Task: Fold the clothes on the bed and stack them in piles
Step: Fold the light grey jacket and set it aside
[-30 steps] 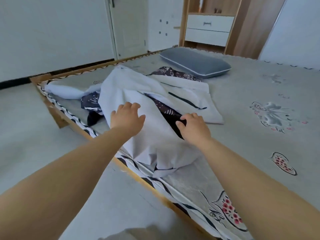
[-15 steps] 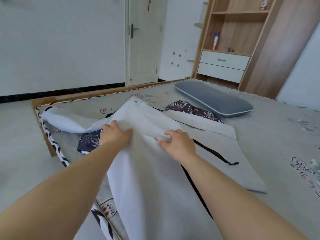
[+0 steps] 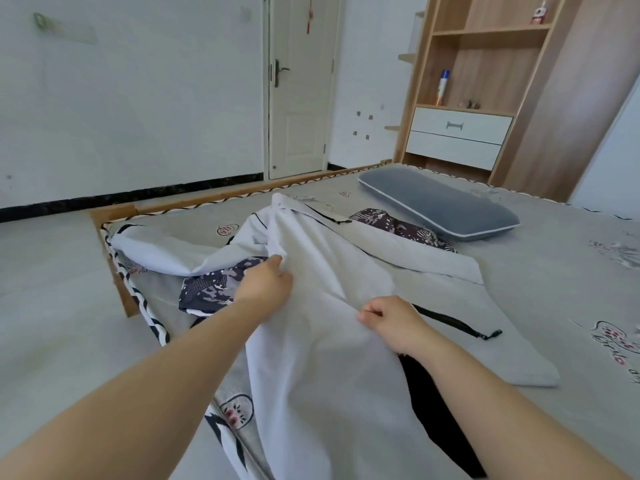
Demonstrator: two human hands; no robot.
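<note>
White walls close the far side, a black skirting strip running along their foot above a pale grey floor. A white panelled door stands shut. To the right rises a wooden shelving unit with two white drawers. Soft daylight fills the room.

Two bare forearms, no sleeves, watch or rings on show. Left hand and right hand ungloved, with short, unpainted nails. Nothing else of the body in view.
</note>
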